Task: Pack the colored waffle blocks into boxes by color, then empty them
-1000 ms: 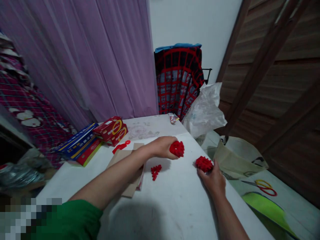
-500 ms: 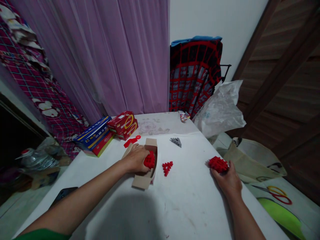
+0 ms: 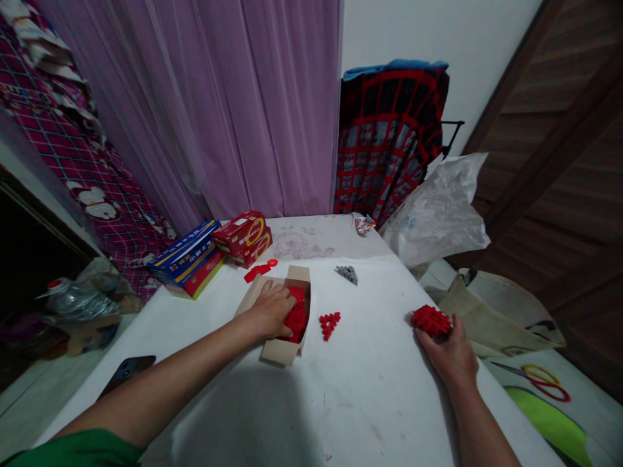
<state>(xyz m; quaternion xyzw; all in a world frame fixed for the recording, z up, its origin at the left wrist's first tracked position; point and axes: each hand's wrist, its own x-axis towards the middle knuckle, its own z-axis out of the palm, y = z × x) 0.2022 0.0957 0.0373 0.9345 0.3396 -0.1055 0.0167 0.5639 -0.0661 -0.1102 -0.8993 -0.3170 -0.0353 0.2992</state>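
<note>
My left hand (image 3: 270, 310) reaches into an open cardboard box (image 3: 281, 351) on the white table (image 3: 350, 402), fingers curled over a red clump of plastic pieces (image 3: 296, 316) lying inside it. My right hand (image 3: 450, 350) rests near the table's right edge, fingers closed around a second red clump (image 3: 431, 320). A small red cluster (image 3: 329, 323) lies loose just right of the box. A small grey cluster (image 3: 346, 274) lies farther back.
Red and blue boxes (image 3: 214, 243) are stacked at the table's back left, with flat red pieces (image 3: 258, 269) beside them. A crumpled plastic bag (image 3: 438, 214) sits at the back right. A phone (image 3: 127, 368) lies at the left edge. Purple curtain behind.
My left hand carried its red clump from mid-table leftwards and lowered it into the cardboard box. My right hand stayed on its clump. The camera turned slightly left.
</note>
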